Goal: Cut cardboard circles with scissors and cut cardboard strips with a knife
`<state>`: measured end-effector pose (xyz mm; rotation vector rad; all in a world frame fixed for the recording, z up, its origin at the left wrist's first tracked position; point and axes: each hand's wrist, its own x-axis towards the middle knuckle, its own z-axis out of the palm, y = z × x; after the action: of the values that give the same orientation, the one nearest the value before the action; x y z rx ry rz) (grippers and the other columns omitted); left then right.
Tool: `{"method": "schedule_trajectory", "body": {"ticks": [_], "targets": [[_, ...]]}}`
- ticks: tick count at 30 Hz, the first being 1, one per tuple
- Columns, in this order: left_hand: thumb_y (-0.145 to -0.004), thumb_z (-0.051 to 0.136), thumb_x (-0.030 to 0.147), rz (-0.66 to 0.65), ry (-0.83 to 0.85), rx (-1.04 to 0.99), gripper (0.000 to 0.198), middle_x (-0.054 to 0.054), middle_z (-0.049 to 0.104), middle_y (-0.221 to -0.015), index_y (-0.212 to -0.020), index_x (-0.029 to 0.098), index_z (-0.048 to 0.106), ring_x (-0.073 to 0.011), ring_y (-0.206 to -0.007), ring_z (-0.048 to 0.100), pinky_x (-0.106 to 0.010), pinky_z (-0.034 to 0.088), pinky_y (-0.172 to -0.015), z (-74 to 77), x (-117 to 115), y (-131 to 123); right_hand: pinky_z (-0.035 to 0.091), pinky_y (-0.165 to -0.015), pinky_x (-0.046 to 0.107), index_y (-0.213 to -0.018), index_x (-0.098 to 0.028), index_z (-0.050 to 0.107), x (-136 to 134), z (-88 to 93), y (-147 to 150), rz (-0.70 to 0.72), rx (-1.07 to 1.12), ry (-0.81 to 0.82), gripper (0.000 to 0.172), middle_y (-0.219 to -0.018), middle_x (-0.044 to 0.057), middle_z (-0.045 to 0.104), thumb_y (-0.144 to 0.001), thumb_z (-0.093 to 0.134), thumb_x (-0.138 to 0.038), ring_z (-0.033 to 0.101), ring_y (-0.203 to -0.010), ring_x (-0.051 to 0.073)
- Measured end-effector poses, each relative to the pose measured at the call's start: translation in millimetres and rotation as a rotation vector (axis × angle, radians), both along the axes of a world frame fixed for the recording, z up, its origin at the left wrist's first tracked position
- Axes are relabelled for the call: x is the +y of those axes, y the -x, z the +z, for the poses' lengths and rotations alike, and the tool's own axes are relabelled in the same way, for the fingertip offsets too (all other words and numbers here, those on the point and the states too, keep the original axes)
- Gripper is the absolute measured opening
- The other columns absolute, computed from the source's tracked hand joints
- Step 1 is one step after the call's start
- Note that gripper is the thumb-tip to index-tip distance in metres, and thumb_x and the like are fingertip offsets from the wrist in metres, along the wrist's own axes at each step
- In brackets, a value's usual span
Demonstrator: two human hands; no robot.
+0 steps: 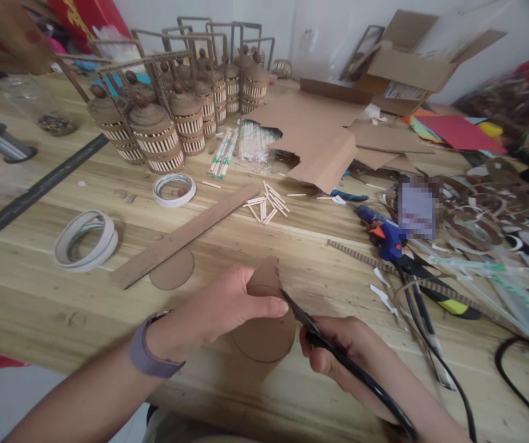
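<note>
My left hand (230,301) pinches a piece of brown cardboard (264,335) between thumb and fingers. A round outline is drawn on that cardboard, and its upper edge is uneven. In my right hand (352,347) is a pair of black-handled scissors (313,329). Their blades meet the cardboard's right edge, close to my left thumb tip. Left of my hands, a cardboard disc (175,271) lies partly under a long cardboard strip (190,234). Short wooden sticks (271,203) are scattered beyond my hands.
Several small cardboard lanterns (156,135) with handles stand at the back left. Tape rolls (87,240) lie on the left. A blue glue gun (384,234), a yellow-black cutter (449,298) and cords are at right. Cardboard sheets (310,129) and a box (407,71) are behind.
</note>
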<state>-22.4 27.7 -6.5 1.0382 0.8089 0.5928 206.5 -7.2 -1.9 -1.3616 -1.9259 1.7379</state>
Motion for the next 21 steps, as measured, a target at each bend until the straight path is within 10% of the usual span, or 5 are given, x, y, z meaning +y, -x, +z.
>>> {"method": "schedule_trajectory", "body": {"ticks": [21], "targets": [[-0.077,0.082,0.038,0.244,0.142,0.009,0.024,-0.001,0.08,-0.09,-0.092,0.021,0.077,-0.0237,-0.1,0.071,-0.031,0.05,-0.087,1.2,-3.8,-6.8,0.023,-0.048,0.025,-0.069,-0.02,0.053,0.1,2.4,4.2,-0.11,-0.05,-0.071,0.066,-0.059,-0.005,0.037,-0.08,0.051,-0.085,0.031,-0.053,0.01]]}}
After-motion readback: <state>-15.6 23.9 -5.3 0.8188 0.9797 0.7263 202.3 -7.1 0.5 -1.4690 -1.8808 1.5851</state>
